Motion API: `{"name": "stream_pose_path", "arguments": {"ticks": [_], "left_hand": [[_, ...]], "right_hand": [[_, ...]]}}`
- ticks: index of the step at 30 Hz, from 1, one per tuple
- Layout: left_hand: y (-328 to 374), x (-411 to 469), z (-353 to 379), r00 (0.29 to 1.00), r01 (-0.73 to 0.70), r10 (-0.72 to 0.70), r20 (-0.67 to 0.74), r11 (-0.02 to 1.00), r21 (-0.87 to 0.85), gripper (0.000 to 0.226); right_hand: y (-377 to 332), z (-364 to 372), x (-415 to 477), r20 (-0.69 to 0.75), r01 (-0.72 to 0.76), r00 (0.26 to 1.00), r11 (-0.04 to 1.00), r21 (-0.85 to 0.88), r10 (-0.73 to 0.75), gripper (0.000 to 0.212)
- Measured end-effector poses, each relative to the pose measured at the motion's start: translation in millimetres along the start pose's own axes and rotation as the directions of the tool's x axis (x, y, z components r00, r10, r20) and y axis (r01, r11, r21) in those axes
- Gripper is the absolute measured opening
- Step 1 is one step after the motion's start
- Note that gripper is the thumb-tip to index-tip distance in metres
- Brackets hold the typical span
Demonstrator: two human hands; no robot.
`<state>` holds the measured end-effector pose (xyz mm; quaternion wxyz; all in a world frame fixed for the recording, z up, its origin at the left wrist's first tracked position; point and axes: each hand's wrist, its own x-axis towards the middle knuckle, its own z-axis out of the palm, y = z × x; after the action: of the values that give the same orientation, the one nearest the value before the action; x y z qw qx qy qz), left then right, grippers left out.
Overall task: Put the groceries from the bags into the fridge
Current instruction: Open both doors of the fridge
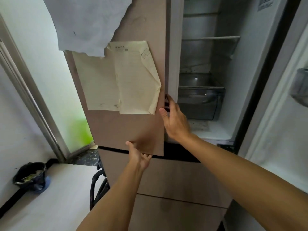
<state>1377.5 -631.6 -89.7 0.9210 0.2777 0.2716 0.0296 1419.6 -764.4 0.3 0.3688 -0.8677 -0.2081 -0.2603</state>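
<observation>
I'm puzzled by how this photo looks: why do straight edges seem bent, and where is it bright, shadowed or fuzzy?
Head view: the wide lens bows the window frame; daylight washes out the window pane, leaving a green blur low in it; a soft shadow falls on the fridge door above the left hand; glints sit on the crisper drawer; the right hand looks sharp.

The fridge (166, 180) in front of me has matte beige-brown fronts. Its right door (275, 114) stands wide open, its left door (126, 130) only partly (two creased paper sheets (126, 80) cling to it). Inside it is white, with glass shelves (210, 38) above a clear crisper drawer (198, 100).
</observation>
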Motion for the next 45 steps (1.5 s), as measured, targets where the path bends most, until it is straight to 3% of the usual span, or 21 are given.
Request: {"name": "stream_pose_path", "arguments": {"ticks": [3,6,11,16,22,26,31,33,35,38,40,42,45], "left_hand": [[1,-10,0,0.998,-0.025,0.028,-0.050,0.998,0.062,0.080],[4,-26,-12,0.992,-0.026,0.042,-0.120,0.992,0.125,0.073],[22,-66,-54,0.987,-0.092,0.126,-0.101,0.955,0.283,0.059],[41,-115,-83,0.969,-0.214,0.248,-0.024,0.877,0.430,0.042],[85,-152,-135,0.902,-0.280,0.403,-0.155,0.820,0.499,0.040],[121,-172,-170,0.894,-0.245,0.396,-0.211,0.825,0.508,0.058],[169,-195,-188,0.814,-0.365,0.541,-0.211,0.759,0.539,0.050],[190,-204,-186,0.746,-0.439,0.643,-0.171,0.669,0.600,0.045],[204,-217,-181,0.671,-0.514,0.740,-0.043,0.506,0.692,0.042],[217,-236,-176,0.503,-0.617,0.828,0.247,0.144,0.774,0.049],[223,-240,-172,0.421,-0.649,0.781,0.461,-0.095,0.754,0.062],[223,-233,-167,0.430,-0.637,0.688,0.584,-0.228,0.737,0.073],[227,-214,-166,0.486,-0.598,0.650,0.584,-0.240,0.765,0.081]], "right_hand": [[-7,-6,-12,-0.031,0.047,0.998,0.998,-0.039,-0.048,0.069],[-13,-11,-28,-0.058,0.202,0.977,0.979,-0.040,-0.204,0.076],[-28,-9,-60,-0.075,0.493,0.868,0.870,-0.002,-0.492,0.061],[-67,-12,-86,-0.096,0.606,0.795,0.786,0.121,-0.598,0.047],[-100,-17,-77,-0.192,0.526,0.841,0.846,0.081,-0.505,0.046],[-130,1,-73,-0.028,0.391,0.920,0.908,0.152,-0.391,0.054],[-180,57,-97,0.152,0.331,0.927,0.938,0.101,-0.343,0.054],[-186,80,-105,0.215,0.300,0.929,0.953,0.035,-0.300,0.056],[-183,95,-108,0.203,0.245,0.951,0.969,-0.030,-0.234,0.054],[-181,107,-112,0.079,0.134,0.988,0.990,-0.039,-0.131,0.061],[-187,114,-115,0.031,0.113,0.993,0.992,-0.050,-0.112,0.065],[-200,122,-118,0.034,0.106,0.994,0.989,-0.100,-0.103,0.068],[-214,130,-116,0.118,0.184,0.978,0.976,-0.114,-0.170,0.061]]}}
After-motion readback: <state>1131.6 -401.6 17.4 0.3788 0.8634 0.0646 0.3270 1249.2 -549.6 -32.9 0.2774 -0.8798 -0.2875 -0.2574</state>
